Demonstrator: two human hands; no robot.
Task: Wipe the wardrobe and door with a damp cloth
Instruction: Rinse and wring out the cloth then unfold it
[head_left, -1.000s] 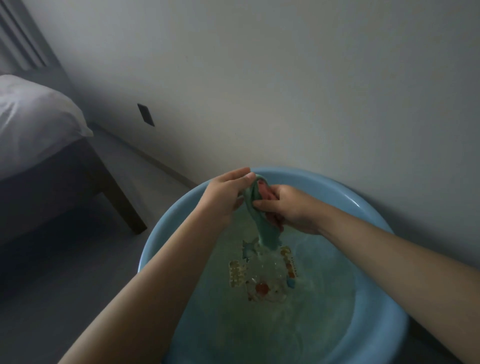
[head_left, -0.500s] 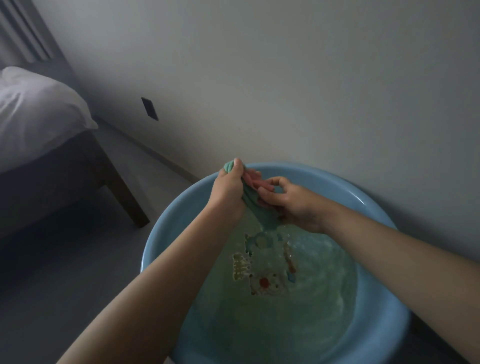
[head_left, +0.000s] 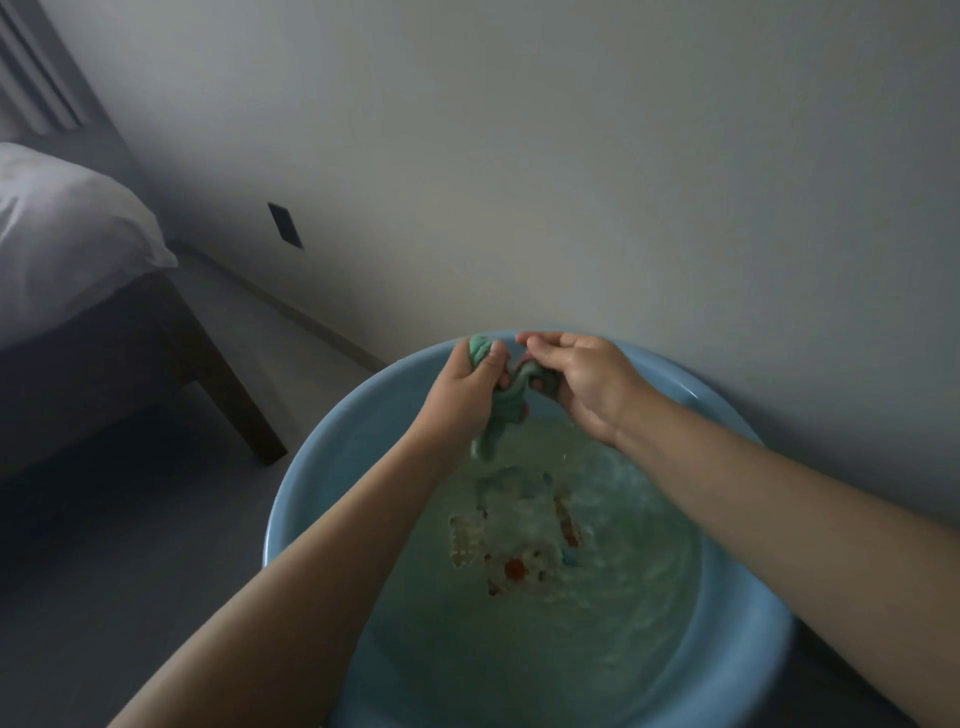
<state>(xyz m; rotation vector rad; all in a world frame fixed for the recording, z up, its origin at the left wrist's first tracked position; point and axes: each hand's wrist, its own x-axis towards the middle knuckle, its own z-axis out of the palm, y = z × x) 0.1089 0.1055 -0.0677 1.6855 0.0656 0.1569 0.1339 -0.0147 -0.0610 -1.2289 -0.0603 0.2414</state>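
Cloth (head_left: 498, 415), green, twisted, gripped by your left hand (head_left: 462, 384) and right hand (head_left: 587, 379) over the blue basin (head_left: 322, 493); bed (head_left: 67, 244) at nine o'clock.

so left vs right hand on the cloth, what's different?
The left hand grips the green cloth in a closed fist, one end poking out above it; the right hand pinches the other end, palm up. A tail of cloth hangs below the left hand, none below the right. Both hold the cloth above the water in the blue basin.
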